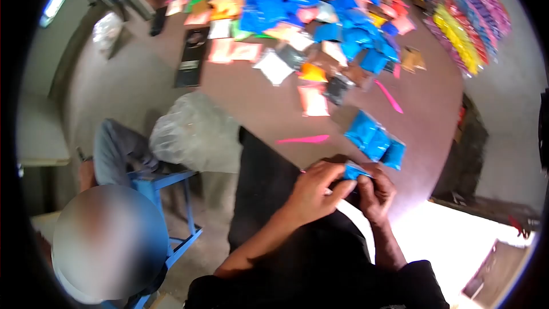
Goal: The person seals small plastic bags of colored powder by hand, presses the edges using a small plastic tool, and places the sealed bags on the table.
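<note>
Both of my hands meet at the near edge of a brown table (pixel 269 109). My left hand (pixel 314 191) and my right hand (pixel 374 191) pinch one small blue packet (pixel 355 171) between their fingertips. Just beyond it lie three more blue packets (pixel 374 140) in a short row. Two pink sticks rest on the table, one (pixel 303 139) left of my hands and one (pixel 389 97) farther back. My black sleeves and lap fill the bottom of the view.
Many coloured packets (pixel 320 17) cover the far half of the table, with strips of pink and yellow packets (pixel 463 28) at the right. A clear plastic bag (pixel 194 131) sits at the left edge. Another person sits on a blue stool (pixel 171 194) at the lower left.
</note>
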`<action>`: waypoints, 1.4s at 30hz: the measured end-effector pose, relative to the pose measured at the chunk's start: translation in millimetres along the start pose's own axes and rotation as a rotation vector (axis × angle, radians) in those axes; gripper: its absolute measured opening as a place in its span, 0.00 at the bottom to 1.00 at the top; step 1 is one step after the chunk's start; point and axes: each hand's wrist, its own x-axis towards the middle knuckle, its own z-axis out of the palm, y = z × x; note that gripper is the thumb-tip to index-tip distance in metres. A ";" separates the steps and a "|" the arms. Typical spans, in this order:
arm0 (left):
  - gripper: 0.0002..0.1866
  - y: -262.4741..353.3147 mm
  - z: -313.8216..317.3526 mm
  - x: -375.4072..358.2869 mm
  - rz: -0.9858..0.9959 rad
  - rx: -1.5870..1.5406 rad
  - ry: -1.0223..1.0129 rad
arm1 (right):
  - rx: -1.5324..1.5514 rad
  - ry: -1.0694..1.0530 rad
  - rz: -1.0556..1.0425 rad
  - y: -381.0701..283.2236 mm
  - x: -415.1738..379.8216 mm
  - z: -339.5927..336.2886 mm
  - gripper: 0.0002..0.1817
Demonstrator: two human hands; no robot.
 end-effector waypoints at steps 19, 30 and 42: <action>0.11 3.3 3.0 3.6 -0.151 0.004 -0.050 | 0.229 -0.043 0.128 -4.2 2.0 0.0 0.14; 0.14 11.7 3.9 7.3 -0.137 0.015 -0.080 | 0.169 0.002 0.145 -1.2 0.6 -2.2 0.15; 0.13 10.7 1.2 8.7 -0.079 0.020 -0.047 | 0.301 -0.032 0.189 -3.6 0.3 -1.9 0.16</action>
